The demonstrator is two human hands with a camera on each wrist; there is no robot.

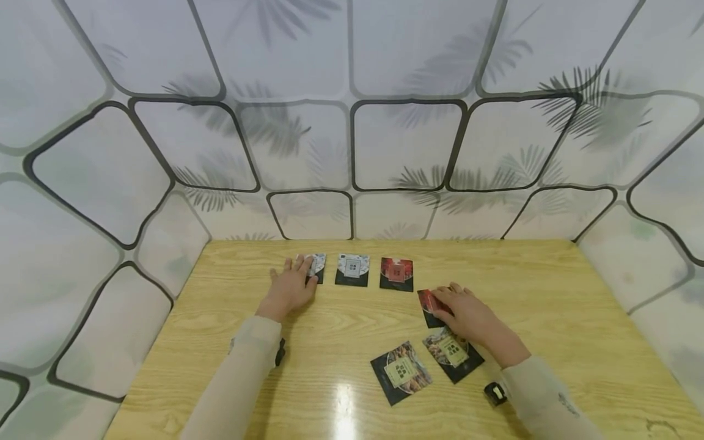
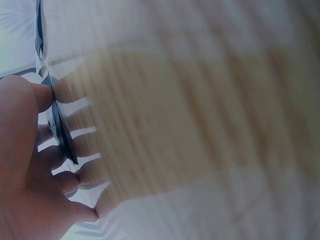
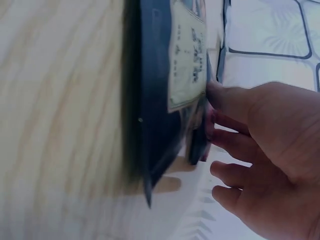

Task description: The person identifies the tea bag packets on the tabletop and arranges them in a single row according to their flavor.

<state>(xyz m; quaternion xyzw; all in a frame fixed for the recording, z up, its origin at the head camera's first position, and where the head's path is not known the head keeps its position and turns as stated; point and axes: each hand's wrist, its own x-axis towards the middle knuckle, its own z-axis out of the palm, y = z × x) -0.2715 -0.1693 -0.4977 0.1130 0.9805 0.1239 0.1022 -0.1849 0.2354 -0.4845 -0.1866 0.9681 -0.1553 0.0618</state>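
In the head view my left hand (image 1: pixel 290 288) rests at the leftmost white-and-black packet (image 1: pixel 318 269), fingers spread and covering its left part. The left wrist view shows that packet (image 2: pixel 61 131) edge-on beside the thumb, with the fingertips down on the table. My right hand (image 1: pixel 466 310) holds a red-and-black packet (image 1: pixel 428 308) between thumb and fingers, hiding its right side. A second white packet (image 1: pixel 352 269) and a red packet (image 1: pixel 396 274) lie flat between the hands, towards the back.
Two brown-and-black packets with cream labels, one on the left (image 1: pixel 401 373) and one on the right (image 1: pixel 454 354), lie askew nearer me, the right one close below my right hand. The wooden table (image 1: pixel 231 366) meets patterned fabric walls (image 1: pixel 407 146) at its back and sides.
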